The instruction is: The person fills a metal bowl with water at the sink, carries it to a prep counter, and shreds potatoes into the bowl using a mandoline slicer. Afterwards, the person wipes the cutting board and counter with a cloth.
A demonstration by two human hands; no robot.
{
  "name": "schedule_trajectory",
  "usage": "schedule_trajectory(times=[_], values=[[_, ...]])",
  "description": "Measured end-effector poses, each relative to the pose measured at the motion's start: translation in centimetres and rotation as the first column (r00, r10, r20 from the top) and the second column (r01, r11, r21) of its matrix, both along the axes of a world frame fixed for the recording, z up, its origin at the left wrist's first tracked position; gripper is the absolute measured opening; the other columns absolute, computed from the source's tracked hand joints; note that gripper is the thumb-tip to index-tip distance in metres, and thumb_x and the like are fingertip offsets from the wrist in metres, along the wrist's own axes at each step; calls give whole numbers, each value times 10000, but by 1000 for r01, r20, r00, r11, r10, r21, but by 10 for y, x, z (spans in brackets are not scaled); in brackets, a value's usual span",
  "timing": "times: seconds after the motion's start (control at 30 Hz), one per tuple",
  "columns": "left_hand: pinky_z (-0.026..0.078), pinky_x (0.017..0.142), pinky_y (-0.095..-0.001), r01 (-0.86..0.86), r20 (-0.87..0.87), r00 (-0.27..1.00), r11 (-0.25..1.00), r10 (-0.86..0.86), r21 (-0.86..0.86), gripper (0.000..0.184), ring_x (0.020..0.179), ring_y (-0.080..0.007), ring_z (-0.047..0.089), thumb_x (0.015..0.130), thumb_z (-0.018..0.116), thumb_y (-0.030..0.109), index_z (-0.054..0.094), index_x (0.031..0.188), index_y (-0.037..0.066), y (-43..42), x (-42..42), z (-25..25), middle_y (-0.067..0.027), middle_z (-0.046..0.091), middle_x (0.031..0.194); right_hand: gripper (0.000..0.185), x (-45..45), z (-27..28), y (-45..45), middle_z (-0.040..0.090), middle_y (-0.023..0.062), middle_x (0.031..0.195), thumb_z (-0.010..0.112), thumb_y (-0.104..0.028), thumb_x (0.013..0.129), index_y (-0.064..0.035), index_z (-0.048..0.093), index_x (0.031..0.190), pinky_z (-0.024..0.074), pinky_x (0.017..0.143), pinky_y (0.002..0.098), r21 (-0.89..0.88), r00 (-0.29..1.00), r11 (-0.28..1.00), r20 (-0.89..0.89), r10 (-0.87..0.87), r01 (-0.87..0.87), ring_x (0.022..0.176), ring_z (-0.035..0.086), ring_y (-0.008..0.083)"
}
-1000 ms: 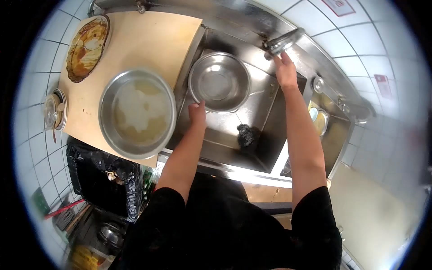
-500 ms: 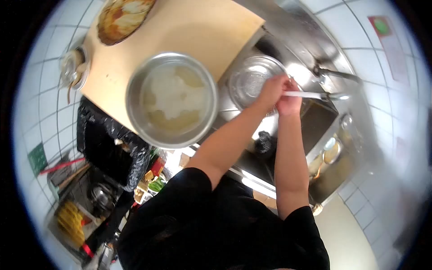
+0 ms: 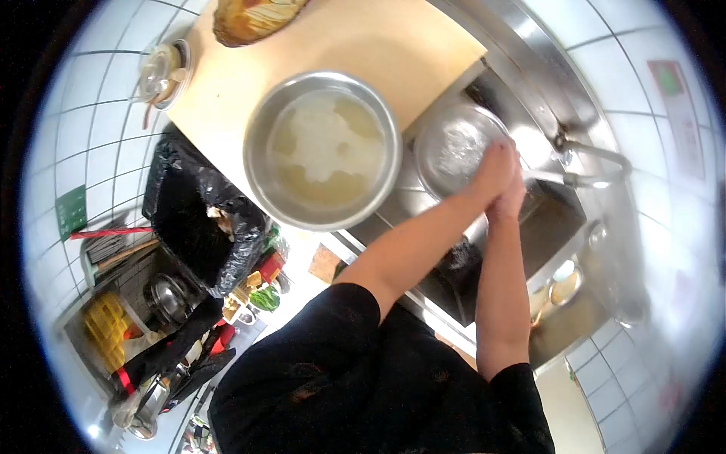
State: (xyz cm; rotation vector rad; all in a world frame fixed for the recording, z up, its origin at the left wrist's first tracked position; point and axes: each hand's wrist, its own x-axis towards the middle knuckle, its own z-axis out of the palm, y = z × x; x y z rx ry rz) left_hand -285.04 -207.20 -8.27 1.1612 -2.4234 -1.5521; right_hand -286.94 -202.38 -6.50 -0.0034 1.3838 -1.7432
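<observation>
My left hand (image 3: 497,168) and my right hand (image 3: 510,198) are pressed together under the faucet (image 3: 582,180), over the right rim of a metal bowl (image 3: 432,163) in the sink. Both look closed, and whether anything is between them is hidden. Water in the bowl ripples brightly. Left of the sink, a large metal pot (image 3: 259,163) with cloudy yellowish liquid stands on a wooden board (image 3: 363,38). Below the bowl in the sink lies a dark scrubber (image 3: 460,253).
A brown-stained oval dish (image 3: 257,19) and stacked containers (image 3: 166,74) are on the board. A bin with a black bag (image 3: 246,246) stands at the left. A second basin (image 3: 567,303) at the right holds small dishes. A co-worker's dark sleeve (image 3: 178,333) seems visible lower left.
My left hand has left the bowl's rim and joined my right hand. The faucet has swung over the bowl, and water now moves in it. The view has shifted and turned.
</observation>
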Motion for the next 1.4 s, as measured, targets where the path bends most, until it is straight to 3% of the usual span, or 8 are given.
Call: schedule_trajectory(times=[0.13, 0.2, 0.33, 0.63, 0.83, 1.13, 1.3, 1.4], values=[[261, 1198, -536, -98, -131, 985, 987, 115, 129, 631, 1468, -461, 288, 1058, 390, 413, 385, 1459, -74, 2, 19, 64, -297, 309, 1571, 530, -4, 32, 15, 628, 103, 1235, 470, -492, 1047, -45, 564, 1316, 476, 1004, 416, -39, 926, 994, 368, -81, 103, 1132, 591, 269], [221, 1211, -567, 267, 67, 963, 951, -260, -155, 682, 1485, -479, 251, 1052, 389, 429, 325, 1505, -77, -3, 13, 58, -300, 292, 1585, 557, -17, 24, 17, 621, 115, 1255, 435, -508, 1050, -44, 551, 1336, 453, 1048, 451, -195, 889, 974, 458, -12, 114, 1170, 574, 298], [272, 1185, -580, -284, -136, 957, 920, 256, -270, 491, 1405, -493, 367, 1054, 383, 344, 509, 1381, 0, 53, 2, 30, -301, 426, 1470, 577, -27, 15, 11, 599, 121, 1277, 414, -528, 1049, -49, 535, 1348, 440, 1062, 469, -153, 885, 980, 464, -46, 130, 1195, 553, 327], [402, 1016, -588, 45, -134, 984, 893, -117, -447, 333, 1212, -425, 527, 931, 520, 245, 573, 1193, 47, 5, 36, -7, -176, 618, 1202, 610, -22, 17, 6, 580, 179, 1301, 385, -505, 1061, -6, 475, 1399, 405, 1115, 499, -84, 834, 995, 552, -1, 58, 1238, 531, 371], [277, 1181, -580, 62, -195, 973, 955, -123, -290, 462, 1392, -514, 388, 955, 578, 241, 553, 1340, -13, 28, 93, -65, -302, 446, 1472, 685, -4, -18, -3, 375, 259, 1527, 365, -438, 1077, 103, 280, 1487, 329, 1174, 545, 158, 733, 987, 670, -121, 19, 1416, 390, 392], [209, 1224, -532, -651, -14, 759, 758, 651, -49, 790, 1471, -523, 239, 938, 681, 289, 299, 1514, -93, 83, 173, -115, -390, 256, 1555, 691, -8, -12, -20, 123, 205, 1656, 419, -359, 1065, 21, 141, 1572, 172, 1242, 614, 245, 851, 958, 460, -251, 150, 1517, 153, 442], [438, 1083, -582, -659, 209, 751, 728, 626, 187, 828, 1315, -474, 480, 830, 747, 181, 316, 1494, -62, 62, 188, -173, -332, 364, 1509, 657, -27, -16, -26, 155, 157, 1662, 459, -225, 1056, -13, 137, 1588, 243, 1230, 594, 217, 935, 974, 354, -11, -71, 1522, 182, 371], [547, 965, -502, -658, 242, 666, 403, 705, 636, 626, 1227, -358, 546, 829, 741, 173, 480, 1374, 9, 63, 195, -227, -245, 513, 1349, 671, -33, -27, -13, 168, 179, 1657, 505, -138, 1037, 3, 143, 1585, 300, 1223, 545, 224, 964, 959, 238, 120, -175, 1511, 223, 354]])
